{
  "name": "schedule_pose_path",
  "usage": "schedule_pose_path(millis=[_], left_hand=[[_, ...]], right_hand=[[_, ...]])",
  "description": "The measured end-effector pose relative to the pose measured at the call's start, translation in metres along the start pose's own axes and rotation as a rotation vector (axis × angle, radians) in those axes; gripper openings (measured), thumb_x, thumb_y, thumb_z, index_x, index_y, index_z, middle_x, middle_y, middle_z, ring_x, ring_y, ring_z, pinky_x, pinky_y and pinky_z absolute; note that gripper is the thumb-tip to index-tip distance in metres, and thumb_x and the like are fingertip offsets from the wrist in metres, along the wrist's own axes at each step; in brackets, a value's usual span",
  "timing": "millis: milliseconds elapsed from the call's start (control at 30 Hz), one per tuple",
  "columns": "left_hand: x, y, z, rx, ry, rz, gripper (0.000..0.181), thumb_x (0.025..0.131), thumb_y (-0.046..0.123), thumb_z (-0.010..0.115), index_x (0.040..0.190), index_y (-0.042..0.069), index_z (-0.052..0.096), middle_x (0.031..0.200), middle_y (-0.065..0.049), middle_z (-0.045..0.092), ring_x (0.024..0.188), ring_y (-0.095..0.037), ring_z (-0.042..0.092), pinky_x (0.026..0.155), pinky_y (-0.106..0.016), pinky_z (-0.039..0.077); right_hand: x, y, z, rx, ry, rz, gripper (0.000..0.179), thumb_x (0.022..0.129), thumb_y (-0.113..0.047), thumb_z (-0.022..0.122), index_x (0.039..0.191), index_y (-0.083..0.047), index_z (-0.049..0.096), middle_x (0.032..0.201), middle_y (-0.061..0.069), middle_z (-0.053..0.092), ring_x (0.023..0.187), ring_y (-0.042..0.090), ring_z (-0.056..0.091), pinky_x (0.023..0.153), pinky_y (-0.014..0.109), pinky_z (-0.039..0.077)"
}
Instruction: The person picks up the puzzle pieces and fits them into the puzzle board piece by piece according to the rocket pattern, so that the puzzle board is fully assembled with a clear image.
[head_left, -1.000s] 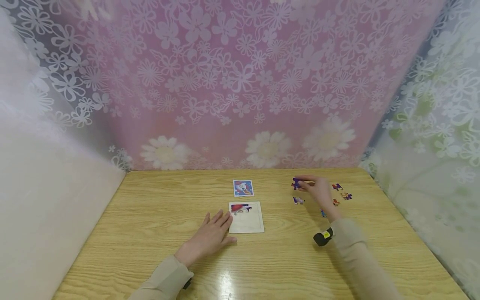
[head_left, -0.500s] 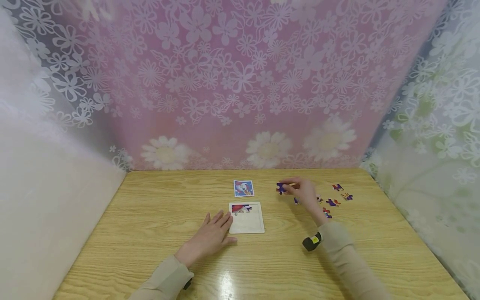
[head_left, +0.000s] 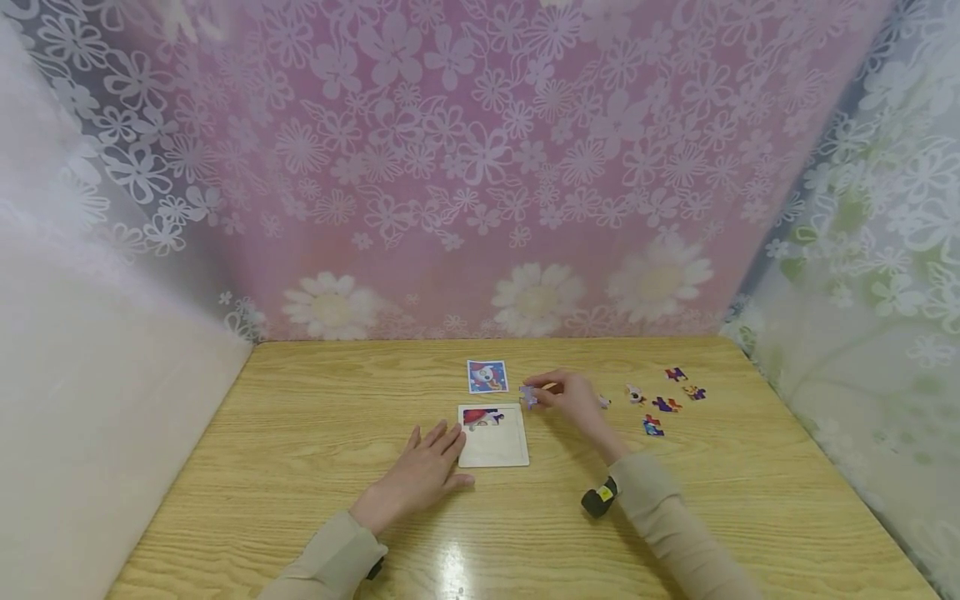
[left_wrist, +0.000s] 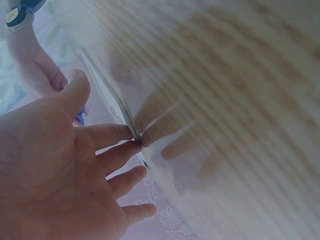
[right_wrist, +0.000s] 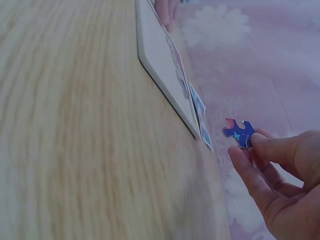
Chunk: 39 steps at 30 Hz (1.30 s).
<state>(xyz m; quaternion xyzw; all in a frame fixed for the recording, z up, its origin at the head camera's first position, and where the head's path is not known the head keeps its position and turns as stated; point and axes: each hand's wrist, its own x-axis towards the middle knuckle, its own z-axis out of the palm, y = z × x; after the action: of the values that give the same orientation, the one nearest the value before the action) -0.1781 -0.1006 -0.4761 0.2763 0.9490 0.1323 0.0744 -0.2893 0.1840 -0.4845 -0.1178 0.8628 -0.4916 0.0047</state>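
My right hand (head_left: pixel 573 404) pinches a dark blue puzzle piece (right_wrist: pixel 240 132) between thumb and fingers; in the right wrist view it shows a light star and a reddish corner. In the head view the piece is just off the upper right corner of a white puzzle tray (head_left: pixel 493 450). Joined pieces (head_left: pixel 482 418) with red and purple parts lie in the tray's upper left. My left hand (head_left: pixel 420 475) lies with fingers extended, its fingertips touching the tray's left edge. The left wrist view shows those fingers (left_wrist: pixel 120 155) straight and slightly spread against the edge.
A small square picture card (head_left: pixel 487 377) lies behind the tray. Several loose puzzle pieces (head_left: pixel 666 405) are scattered on the wooden table (head_left: pixel 300 417) at the right. One light piece (head_left: pixel 604 402) is partly hidden behind my right hand. A flowered curtain (head_left: pixel 480 208) stands behind the table.
My right hand has carried the puzzle piece leftward from the scattered pieces to near the tray's upper right corner. My left hand has stayed at the tray.
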Motion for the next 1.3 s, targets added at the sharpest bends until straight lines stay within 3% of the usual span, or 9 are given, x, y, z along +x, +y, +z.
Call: schedule_pose_path(millis=[300,533,867,1300], left_hand=[[0.001,0.000,0.001,0.007,0.017,-0.002,0.069,0.103,0.045,0.054,0.152,-0.002,0.042,0.160,-0.018,0.036,0.150,-0.041,0.028,0.118,-0.066,0.020],[0.001,-0.001,0.000,0.000,0.010,0.000,0.069,0.104,0.045,0.053,0.153,-0.001,0.041,0.161,-0.018,0.036,0.151,-0.040,0.027,0.119,-0.066,0.020],[0.000,-0.001,0.000,0.000,0.016,0.007,0.068,0.104,0.044,0.054,0.152,-0.002,0.042,0.161,-0.018,0.035,0.151,-0.040,0.027,0.119,-0.066,0.020],[0.000,-0.002,0.001,0.006,0.013,0.012,0.068,0.104,0.045,0.052,0.153,-0.002,0.040,0.161,-0.018,0.034,0.151,-0.040,0.025,0.119,-0.066,0.019]], right_hand=[[0.001,-0.002,0.021,0.003,-0.103,0.011,0.017,0.094,-0.005,0.071,0.110,-0.004,0.078,0.120,0.018,0.069,0.078,0.021,0.073,0.067,0.030,0.062],[0.002,-0.009,0.029,-0.047,-0.137,0.017,0.013,0.092,-0.003,0.074,0.104,-0.005,0.080,0.106,0.013,0.074,0.075,0.018,0.071,0.064,0.028,0.061],[0.004,-0.013,0.034,-0.260,-0.110,0.008,0.015,0.087,-0.011,0.081,0.102,-0.013,0.081,0.098,0.002,0.075,0.075,0.012,0.064,0.062,0.025,0.053],[0.002,-0.020,0.040,-0.460,-0.117,-0.034,0.022,0.080,-0.012,0.087,0.101,-0.012,0.081,0.093,0.002,0.067,0.073,0.012,0.059,0.063,0.026,0.050]])
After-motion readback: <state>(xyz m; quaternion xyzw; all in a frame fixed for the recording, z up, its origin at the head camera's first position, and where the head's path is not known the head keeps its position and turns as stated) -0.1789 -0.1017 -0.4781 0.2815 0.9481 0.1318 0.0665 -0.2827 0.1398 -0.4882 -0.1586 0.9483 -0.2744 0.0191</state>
